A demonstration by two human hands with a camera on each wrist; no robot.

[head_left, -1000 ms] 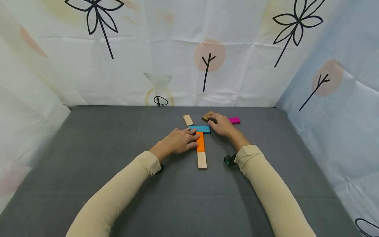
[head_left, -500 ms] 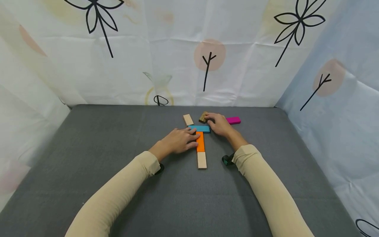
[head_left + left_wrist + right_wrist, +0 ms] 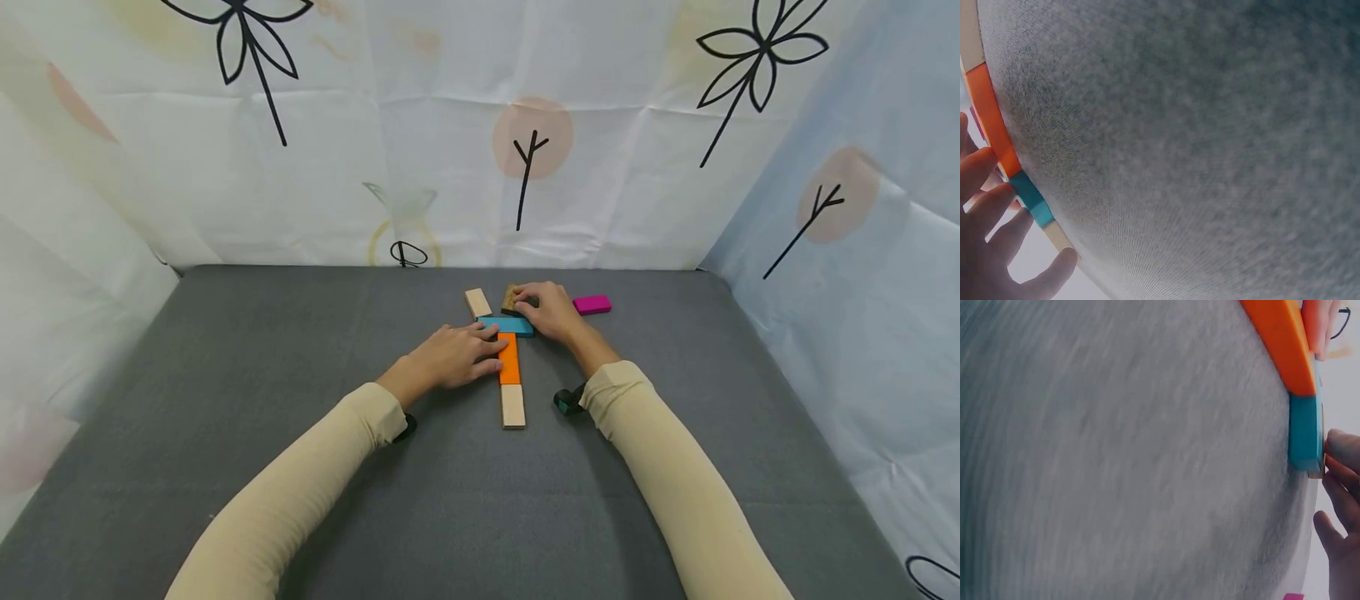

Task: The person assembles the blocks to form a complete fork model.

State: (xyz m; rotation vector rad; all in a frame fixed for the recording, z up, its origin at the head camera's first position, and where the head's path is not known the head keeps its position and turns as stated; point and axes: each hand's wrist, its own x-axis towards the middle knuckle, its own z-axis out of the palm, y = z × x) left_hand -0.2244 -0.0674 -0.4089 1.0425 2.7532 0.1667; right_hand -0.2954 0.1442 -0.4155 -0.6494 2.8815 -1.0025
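My left hand (image 3: 450,357) lies with fingers spread and fairly straight, its tips touching the orange block (image 3: 510,367) and the blue block (image 3: 515,327). My right hand (image 3: 549,310) pinches a brown wooden block (image 3: 509,297) between thumb and fingers, just behind the blue block. The blue block lies crosswise at the far end of the orange one, like the bar of a T. A pale wooden block (image 3: 513,407) continues the line at the orange block's near end. Another pale block (image 3: 477,302) angles away from the blue block's left end. In the right wrist view the brown block is mostly hidden.
A magenta block (image 3: 592,305) lies on the grey cloth-covered table (image 3: 300,350), right of my right hand. White printed curtains (image 3: 450,125) stand along the table's back and sides.
My right hand has moved slightly left with the brown block, which has turned to point more away from me beside the far pale block. The left hand has stayed in place.
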